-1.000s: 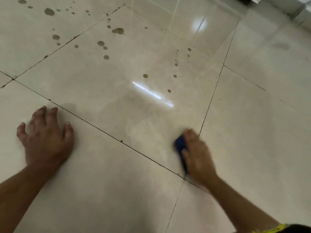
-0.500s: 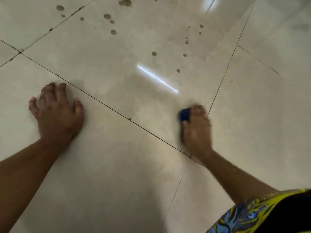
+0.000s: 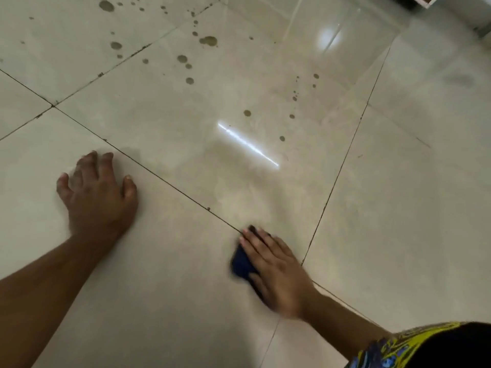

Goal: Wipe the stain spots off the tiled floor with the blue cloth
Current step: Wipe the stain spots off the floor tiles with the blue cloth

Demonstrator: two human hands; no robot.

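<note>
The blue cloth (image 3: 242, 264) is being pressed flat against the tiled floor (image 3: 398, 208) beneath the right hand (image 3: 276, 269), only its dark edge showing out past the thumb side and under the fingertips. It is judged to be light, soft and limp, likely to bunch or slip on the glossy tile unless it is being held down across its middle by the whole palm rather than by a corner. The right hand is being kept spread, fingers nearly straight on top of the cloth; it is blurred, so any pinch at the edge cannot be told. The left hand (image 3: 98, 192) is being rested open on the floor, well apart to the left, holding nothing. The stain spots (image 3: 208, 41) are lying well ahead of both hands, beyond the fingertips.
</note>
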